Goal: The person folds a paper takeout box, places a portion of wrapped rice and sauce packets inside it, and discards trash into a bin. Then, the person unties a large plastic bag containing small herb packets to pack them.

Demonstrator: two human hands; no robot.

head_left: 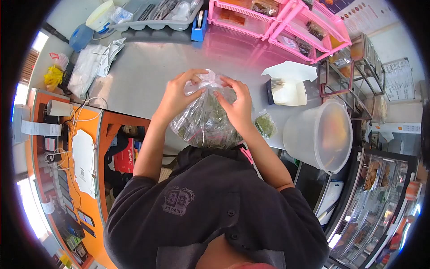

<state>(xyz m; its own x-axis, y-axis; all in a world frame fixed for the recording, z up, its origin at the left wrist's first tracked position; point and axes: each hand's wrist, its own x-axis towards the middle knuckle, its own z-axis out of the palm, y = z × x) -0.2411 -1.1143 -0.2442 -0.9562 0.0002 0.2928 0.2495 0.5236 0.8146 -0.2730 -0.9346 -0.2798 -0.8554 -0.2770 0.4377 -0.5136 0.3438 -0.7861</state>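
Note:
A large clear plastic bag (204, 121) with green, leafy-looking contents stands on the metal table, close against my body. Its gathered top is between my two hands. My left hand (182, 92) pinches the neck from the left, thumb and fingers closed on the plastic. From the right, my right hand (236, 101) grips the same gathered plastic with its thumb and forefinger. Just beyond my right forearm lies a small clear packet (265, 124) of green bits, apart from the hand.
Across the steel table (156, 58) stand a blue tape dispenser (199, 27), a grey tray (156, 20) and pink baskets (244, 22). To the right are an open white box (290, 92) and a translucent tub (309, 134). Plastic sheets (87, 67) lie at left.

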